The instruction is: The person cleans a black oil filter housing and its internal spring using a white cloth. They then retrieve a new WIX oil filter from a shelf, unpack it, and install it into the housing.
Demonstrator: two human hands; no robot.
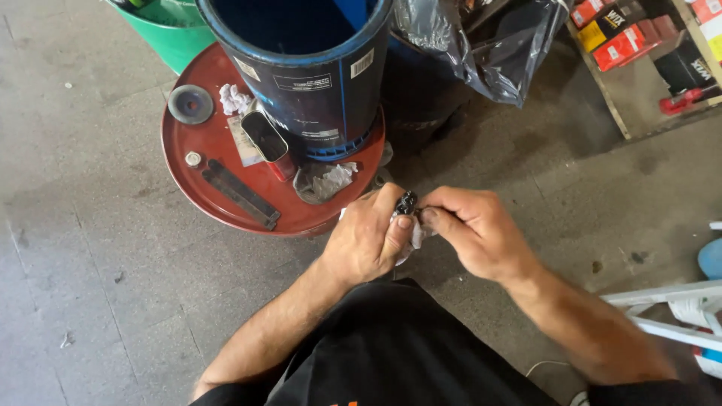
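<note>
**Both hands on a small dark part, rag underneath**

At the centre of the frame we pinch a small black part between both hands. Our left hand curls narrow around a white rag, thumb pressed up against the part. Our right hand closes on it from the other side with thumb and forefinger. The rag sits bunched below the part and between the palms, most likely so that it keeps grime off the skin and gives a surface to rub against. What the part is we cannot tell; it is too small and mostly covered by fingers.

We hold it just off the lower right edge of a red drum lid, which lies left of centre and serves as a bench. On that lid, in the upper middle of the frame, stands a blue bucket, open at the top. Against its left side leans a small metal can, mouth up, within reach. A flat black bar lies on the lid's lower left, a grey disc at its upper left, and crumpled paper beside that. Another wad sits in front of the bucket.

A green tub shows at the upper left, a black plastic bag at the upper middle, and a shelf of red and yellow boxes at the upper right. The concrete floor is stained.
</note>
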